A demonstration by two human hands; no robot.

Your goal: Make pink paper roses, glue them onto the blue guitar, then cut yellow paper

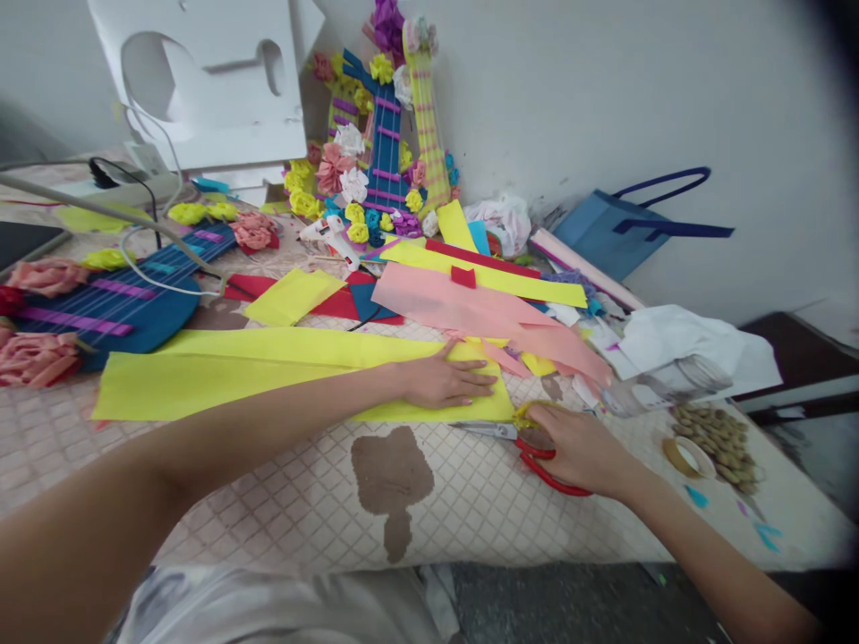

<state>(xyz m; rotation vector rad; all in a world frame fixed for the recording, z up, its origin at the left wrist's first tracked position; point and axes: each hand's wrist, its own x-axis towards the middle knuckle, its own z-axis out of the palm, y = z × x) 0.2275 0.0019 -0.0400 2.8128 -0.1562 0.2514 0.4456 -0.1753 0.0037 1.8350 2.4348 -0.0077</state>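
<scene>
My left hand [448, 381] lies flat on a long strip of yellow crepe paper [221, 380], fingers spread toward its right end. The strip has a fold line along its length. Just past that end, my right hand [581, 444] grips a pair of scissors [493, 430] by the handles, which look red with some yellow. Their blades point left, along the strip's lower edge, and look nearly closed. Part of the handles is hidden under my fingers. Behind my hands is a pink paper piece [436, 300], with a small red scrap [463, 276] on it.
A blue paper guitar [161, 300] with pink flowers lies at left. More decorated guitars [387, 134] lean on the wall, near a white glue gun [332, 240]. At right are a glass jar [671, 385], a tape roll [688, 458], peanut-like pieces [721, 443] and a blue bag [610, 233].
</scene>
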